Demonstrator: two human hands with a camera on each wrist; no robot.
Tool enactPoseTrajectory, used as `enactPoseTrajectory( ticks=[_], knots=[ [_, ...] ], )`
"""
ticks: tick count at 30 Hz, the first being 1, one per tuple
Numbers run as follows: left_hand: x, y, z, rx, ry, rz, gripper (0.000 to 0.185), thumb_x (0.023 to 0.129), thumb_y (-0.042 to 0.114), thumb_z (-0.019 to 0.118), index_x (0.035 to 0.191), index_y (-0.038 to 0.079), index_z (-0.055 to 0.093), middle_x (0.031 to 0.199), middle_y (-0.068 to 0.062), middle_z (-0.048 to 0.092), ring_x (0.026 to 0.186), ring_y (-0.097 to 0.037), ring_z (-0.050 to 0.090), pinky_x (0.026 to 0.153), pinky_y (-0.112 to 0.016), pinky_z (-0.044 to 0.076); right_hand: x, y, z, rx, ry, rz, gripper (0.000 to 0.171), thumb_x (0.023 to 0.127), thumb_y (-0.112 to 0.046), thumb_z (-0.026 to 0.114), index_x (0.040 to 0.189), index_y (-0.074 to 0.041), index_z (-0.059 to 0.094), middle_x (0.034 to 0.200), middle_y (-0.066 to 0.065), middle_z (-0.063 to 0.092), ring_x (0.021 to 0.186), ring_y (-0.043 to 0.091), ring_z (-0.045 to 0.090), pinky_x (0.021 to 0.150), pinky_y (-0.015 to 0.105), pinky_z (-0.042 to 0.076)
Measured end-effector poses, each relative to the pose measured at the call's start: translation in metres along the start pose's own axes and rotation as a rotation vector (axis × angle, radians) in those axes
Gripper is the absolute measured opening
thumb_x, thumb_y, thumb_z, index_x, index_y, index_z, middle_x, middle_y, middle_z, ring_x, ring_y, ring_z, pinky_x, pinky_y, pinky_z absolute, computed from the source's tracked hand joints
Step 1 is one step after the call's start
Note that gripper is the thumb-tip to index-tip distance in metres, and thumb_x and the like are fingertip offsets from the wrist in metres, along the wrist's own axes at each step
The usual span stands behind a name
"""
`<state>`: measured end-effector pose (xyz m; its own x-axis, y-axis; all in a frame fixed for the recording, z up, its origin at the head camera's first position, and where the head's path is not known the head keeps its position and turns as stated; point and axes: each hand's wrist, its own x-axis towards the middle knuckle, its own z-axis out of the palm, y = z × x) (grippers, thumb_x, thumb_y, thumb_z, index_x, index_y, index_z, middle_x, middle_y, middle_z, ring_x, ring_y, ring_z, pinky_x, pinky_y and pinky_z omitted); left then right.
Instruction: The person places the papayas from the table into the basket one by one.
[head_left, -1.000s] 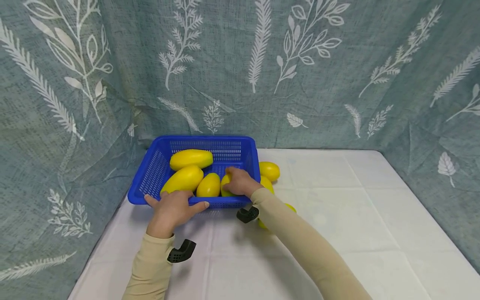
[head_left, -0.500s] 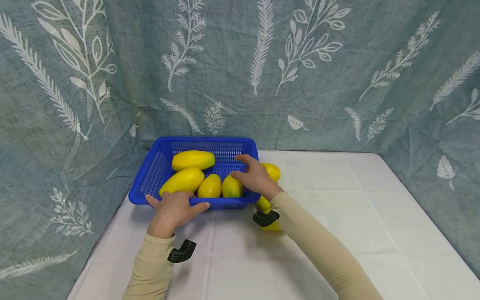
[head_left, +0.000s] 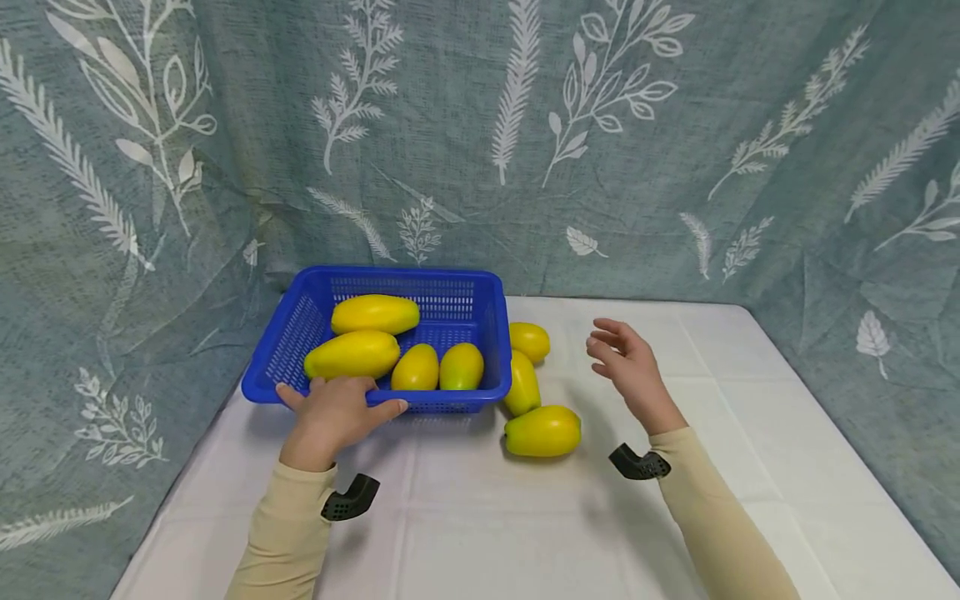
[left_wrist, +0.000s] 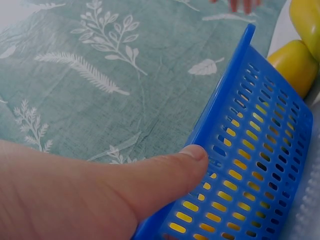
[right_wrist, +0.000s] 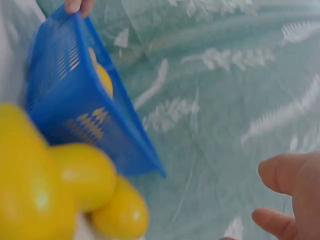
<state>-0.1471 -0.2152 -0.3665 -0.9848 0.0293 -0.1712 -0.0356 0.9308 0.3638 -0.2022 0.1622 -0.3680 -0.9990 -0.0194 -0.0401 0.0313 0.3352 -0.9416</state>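
Note:
A blue plastic basket with slotted walls stands on the table, and several yellow, green-tinged papayas lie in it. My left hand holds the basket's near rim, fingers over the inside and thumb along the outer wall, as the left wrist view shows. Over the table to the right, my right hand is raised with loosely bent fingers and nothing in it. Between it and the basket lie three more papayas. The front right of the basket holds an upright papaya.
A white cloth covers the table. Behind it and along both sides hangs a grey-green curtain with white leaf prints; the basket stands close to it at the back left.
My right hand has let go of the papaya at the basket's front right and moved out to the right, past the three papayas on the table. The left hand stays on the rim.

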Motion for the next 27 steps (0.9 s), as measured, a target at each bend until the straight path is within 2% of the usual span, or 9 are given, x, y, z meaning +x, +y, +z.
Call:
enactPoseTrajectory(
  ticks=[5,14,22,27],
  knots=[
    [-0.001,-0.001,0.0,-0.003,-0.008,-0.002,0.054,0.093,0.055,0.066,0.115,0.007,0.071,0.12,-0.022,0.071,0.125,-0.068,0.041,0.097,-0.095,-0.001,-0.015,0.026,-0.01,0.06,0.018,0.083,0.055,0.108,-0.025,0.05,0.157,-0.008,0.034,0.158,0.023,0.041,0.139,0.04,0.051,0.11,0.047,0.05],
    [0.001,0.0,0.0,0.004,-0.007,0.011,0.056,0.092,0.058,0.065,0.114,0.007,0.071,0.112,-0.022,0.072,0.12,-0.068,0.043,0.095,-0.095,0.0,-0.026,0.051,-0.016,0.117,0.042,0.151,0.055,0.109,-0.026,0.047,0.157,-0.005,0.033,0.158,0.024,0.04,0.138,0.042,0.051,0.095,0.028,0.058],
    [0.001,0.0,0.002,0.002,-0.002,0.01,0.055,0.093,0.056,0.065,0.115,0.006,0.071,0.117,-0.024,0.071,0.122,-0.069,0.042,0.096,-0.095,-0.001,-0.036,0.058,-0.008,0.124,0.015,0.171,0.055,0.108,-0.026,0.049,0.156,-0.003,0.032,0.156,0.024,0.041,0.136,0.043,0.052,0.094,0.036,0.06],
    [0.001,0.0,0.002,0.005,0.01,0.017,0.052,0.093,0.056,0.066,0.109,0.007,0.072,0.118,-0.025,0.07,0.123,-0.069,0.042,0.096,-0.095,0.001,-0.046,0.064,0.002,0.123,-0.016,0.179,0.053,0.107,-0.02,0.051,0.154,0.0,0.035,0.152,0.028,0.043,0.127,0.04,0.058,0.089,0.036,0.062]
  ],
)
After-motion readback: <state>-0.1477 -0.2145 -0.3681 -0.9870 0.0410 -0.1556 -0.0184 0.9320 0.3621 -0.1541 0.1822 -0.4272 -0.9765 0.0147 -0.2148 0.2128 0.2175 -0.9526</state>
